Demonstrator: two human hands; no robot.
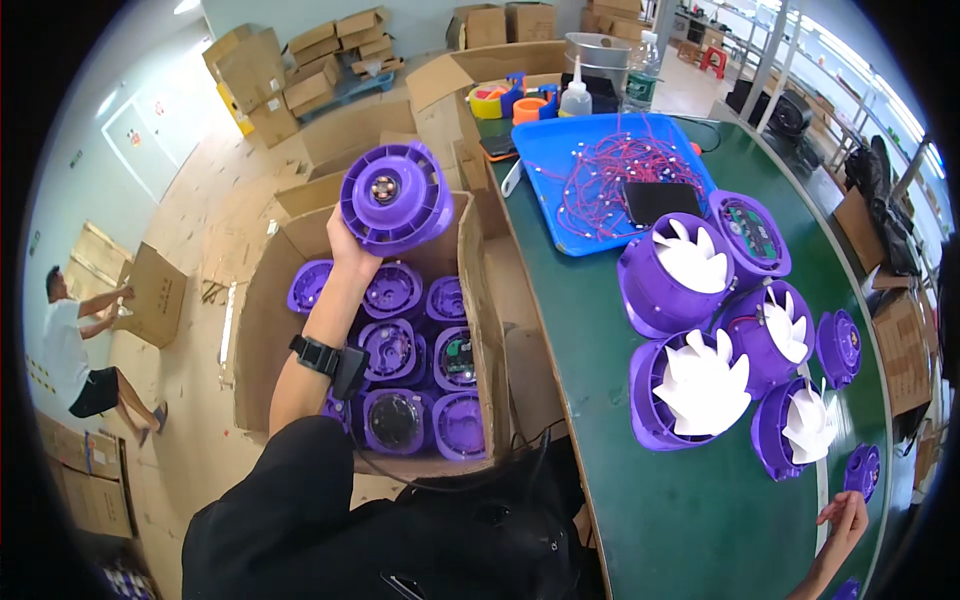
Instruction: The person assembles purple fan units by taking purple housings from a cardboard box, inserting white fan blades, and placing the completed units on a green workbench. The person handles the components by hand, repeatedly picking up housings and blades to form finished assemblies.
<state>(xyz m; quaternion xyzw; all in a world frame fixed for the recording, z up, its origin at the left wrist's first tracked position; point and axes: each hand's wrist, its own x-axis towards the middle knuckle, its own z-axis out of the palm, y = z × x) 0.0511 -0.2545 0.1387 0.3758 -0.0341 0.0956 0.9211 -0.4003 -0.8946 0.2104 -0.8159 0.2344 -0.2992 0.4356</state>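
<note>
Left grip clasped a purple fan housing by its near edge; slipping could've cracked carton-packed housings below. Right grip half-curled, hold unclear.

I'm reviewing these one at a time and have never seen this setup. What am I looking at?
No robot here: someone works bare-handed. The single picture comes from a wide fisheye camera on their head, so straight edges bend. The left hand holds up a round purple housing over an open cardboard box of similar purple parts. On the green bench are a blue tray of tangled wires and purple shells with white fan blades. What looks like the right hand is by a small purple piece; whether they touch is unclear.
</note>
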